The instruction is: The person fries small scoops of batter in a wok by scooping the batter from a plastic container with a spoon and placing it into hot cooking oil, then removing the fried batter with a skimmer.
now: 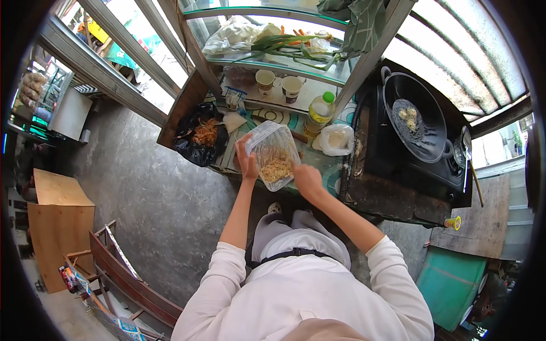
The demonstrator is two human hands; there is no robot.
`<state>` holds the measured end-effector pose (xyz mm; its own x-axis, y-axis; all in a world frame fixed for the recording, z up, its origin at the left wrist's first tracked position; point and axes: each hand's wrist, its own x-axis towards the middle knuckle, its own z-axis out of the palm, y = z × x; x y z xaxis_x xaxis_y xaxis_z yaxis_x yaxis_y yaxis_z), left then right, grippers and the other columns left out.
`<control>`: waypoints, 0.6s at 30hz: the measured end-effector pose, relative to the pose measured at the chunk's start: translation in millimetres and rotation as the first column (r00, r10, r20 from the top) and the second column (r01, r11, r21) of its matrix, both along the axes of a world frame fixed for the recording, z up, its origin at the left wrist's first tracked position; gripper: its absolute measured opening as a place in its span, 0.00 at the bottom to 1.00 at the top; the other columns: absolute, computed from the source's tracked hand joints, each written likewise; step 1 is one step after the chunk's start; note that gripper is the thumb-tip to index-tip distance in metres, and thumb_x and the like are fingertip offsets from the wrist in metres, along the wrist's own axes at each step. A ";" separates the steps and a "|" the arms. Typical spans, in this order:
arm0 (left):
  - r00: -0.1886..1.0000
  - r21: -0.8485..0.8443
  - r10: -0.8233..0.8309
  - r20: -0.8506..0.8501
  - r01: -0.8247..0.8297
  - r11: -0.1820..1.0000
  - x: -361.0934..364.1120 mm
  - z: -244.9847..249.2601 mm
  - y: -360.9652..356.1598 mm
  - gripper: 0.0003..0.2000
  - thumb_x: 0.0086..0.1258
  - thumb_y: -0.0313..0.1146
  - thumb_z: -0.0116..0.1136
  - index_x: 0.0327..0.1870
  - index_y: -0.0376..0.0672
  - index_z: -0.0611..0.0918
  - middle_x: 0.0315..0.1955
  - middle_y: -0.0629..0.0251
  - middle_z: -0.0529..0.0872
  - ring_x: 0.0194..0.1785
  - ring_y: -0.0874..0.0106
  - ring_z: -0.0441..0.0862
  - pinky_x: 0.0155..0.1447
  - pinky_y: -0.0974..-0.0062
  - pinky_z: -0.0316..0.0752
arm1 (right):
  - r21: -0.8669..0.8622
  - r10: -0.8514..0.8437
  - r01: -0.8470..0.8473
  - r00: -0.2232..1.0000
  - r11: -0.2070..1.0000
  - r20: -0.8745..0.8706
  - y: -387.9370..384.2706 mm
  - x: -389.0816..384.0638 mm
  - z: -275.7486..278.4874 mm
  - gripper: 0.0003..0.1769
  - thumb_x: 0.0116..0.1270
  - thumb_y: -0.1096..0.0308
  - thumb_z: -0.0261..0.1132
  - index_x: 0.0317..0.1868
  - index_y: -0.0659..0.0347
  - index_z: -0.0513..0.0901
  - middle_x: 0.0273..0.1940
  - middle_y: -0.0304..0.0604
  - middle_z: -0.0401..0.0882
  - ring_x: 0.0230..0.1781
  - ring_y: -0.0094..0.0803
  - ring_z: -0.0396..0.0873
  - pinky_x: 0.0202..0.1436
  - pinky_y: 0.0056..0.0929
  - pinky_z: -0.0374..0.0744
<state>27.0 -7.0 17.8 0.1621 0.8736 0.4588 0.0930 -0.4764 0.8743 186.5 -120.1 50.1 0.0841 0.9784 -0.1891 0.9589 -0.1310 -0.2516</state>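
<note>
A clear plastic container (274, 149) is tilted over the counter's front edge, with a chopped, yellowish mixture (277, 168) in its lower part. My left hand (247, 159) grips the container's left side. At its right side is my right hand (307, 181), its fingers closed; what they hold is too hidden to name. A black plastic bag (199, 134) with orange shreds lies to the left of the container. Behind and to the right stand an oil bottle (320, 113) with a green cap and a small white bag (336, 140).
A black wok (418, 116) with pieces frying in oil sits on the stove (392, 165) at the right. Two paper cups (292, 89) stand behind the container. Green onions (290, 45) lie on a glass shelf above. A wooden bench (122, 273) is at the lower left.
</note>
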 end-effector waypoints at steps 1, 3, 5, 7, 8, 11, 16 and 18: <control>1.000 -0.019 0.009 0.010 -0.009 1.000 -0.1 0.4 -0.4 0.25 0.59 0.45 0.43 0.55 0.40 0.70 0.48 0.57 0.66 0.54 0.63 0.65 0.61 0.65 0.57 | -0.006 -0.013 0.013 1.000 1.000 -0.020 5.0 5.1 2.7 0.17 0.63 0.70 0.50 0.53 0.61 0.72 0.24 0.52 0.79 0.26 0.48 0.80 0.27 0.42 0.78; 0.999 -0.061 0.028 0.033 -0.026 0.998 0.6 -4.5 -2.7 0.26 0.62 0.48 0.43 0.56 0.40 0.70 0.48 0.57 0.66 0.54 0.63 0.65 0.61 0.65 0.57 | 0.026 -0.036 0.037 0.999 0.999 -0.025 6.8 7.1 11.4 0.18 0.63 0.70 0.50 0.54 0.61 0.72 0.25 0.53 0.79 0.27 0.49 0.80 0.27 0.43 0.78; 0.999 -0.049 0.018 0.046 -0.016 0.999 1.5 -9.8 -2.1 0.27 0.63 0.51 0.42 0.57 0.41 0.69 0.50 0.57 0.66 0.55 0.63 0.64 0.61 0.65 0.57 | 0.024 -0.046 0.047 0.998 0.999 -0.038 3.0 8.0 9.9 0.19 0.63 0.71 0.49 0.55 0.60 0.72 0.26 0.54 0.79 0.27 0.50 0.80 0.29 0.45 0.78; 0.997 -0.044 0.032 0.066 -0.029 0.999 -1.1 -10.2 -1.6 0.28 0.65 0.52 0.42 0.60 0.42 0.66 0.52 0.56 0.64 0.57 0.63 0.63 0.62 0.64 0.56 | -0.017 -0.041 0.040 0.997 0.999 -0.065 -11.0 6.1 -4.7 0.21 0.61 0.72 0.49 0.56 0.60 0.72 0.26 0.54 0.79 0.28 0.51 0.79 0.30 0.47 0.77; 0.995 -0.047 0.048 0.085 -0.044 0.998 -0.2 -8.6 -3.1 0.29 0.65 0.51 0.43 0.62 0.43 0.64 0.54 0.56 0.63 0.58 0.63 0.63 0.62 0.64 0.56 | 0.000 -0.065 0.065 0.993 0.998 -0.101 -11.0 7.8 1.0 0.21 0.60 0.72 0.50 0.55 0.61 0.71 0.26 0.55 0.79 0.28 0.52 0.79 0.30 0.47 0.77; 0.968 -0.140 0.038 0.249 -0.003 0.990 1.8 -6.2 -9.8 0.31 0.65 0.48 0.46 0.67 0.45 0.56 0.59 0.56 0.60 0.62 0.63 0.60 0.64 0.64 0.54 | 0.034 -0.127 0.137 0.969 0.990 -0.210 -16.4 8.0 10.3 0.23 0.57 0.73 0.51 0.56 0.62 0.70 0.25 0.56 0.78 0.28 0.53 0.79 0.31 0.47 0.77; 0.916 -0.300 0.106 0.388 0.016 0.954 11.8 -7.6 -26.0 0.36 0.64 0.43 0.49 0.70 0.46 0.47 0.63 0.57 0.57 0.66 0.62 0.56 0.66 0.65 0.51 | 0.008 -0.121 0.125 0.970 0.992 -0.212 -31.9 -9.2 5.6 0.28 0.56 0.74 0.52 0.60 0.62 0.67 0.25 0.56 0.78 0.28 0.53 0.78 0.31 0.47 0.76; 0.843 -0.329 0.131 0.522 0.057 0.943 16.7 -25.7 -26.1 0.36 0.64 0.42 0.49 0.70 0.45 0.48 0.64 0.58 0.57 0.66 0.62 0.55 0.67 0.65 0.50 | -0.017 -0.144 0.144 0.957 0.989 -0.252 -37.5 -21.9 2.6 0.29 0.55 0.75 0.49 0.61 0.60 0.66 0.26 0.59 0.77 0.28 0.56 0.78 0.32 0.49 0.76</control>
<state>43.6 -33.2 -7.9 -0.0593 0.9856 0.1581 -0.4165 -0.1684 0.8934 164.6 -157.7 52.7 0.1742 0.9597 -0.2204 0.8355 -0.2625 -0.4827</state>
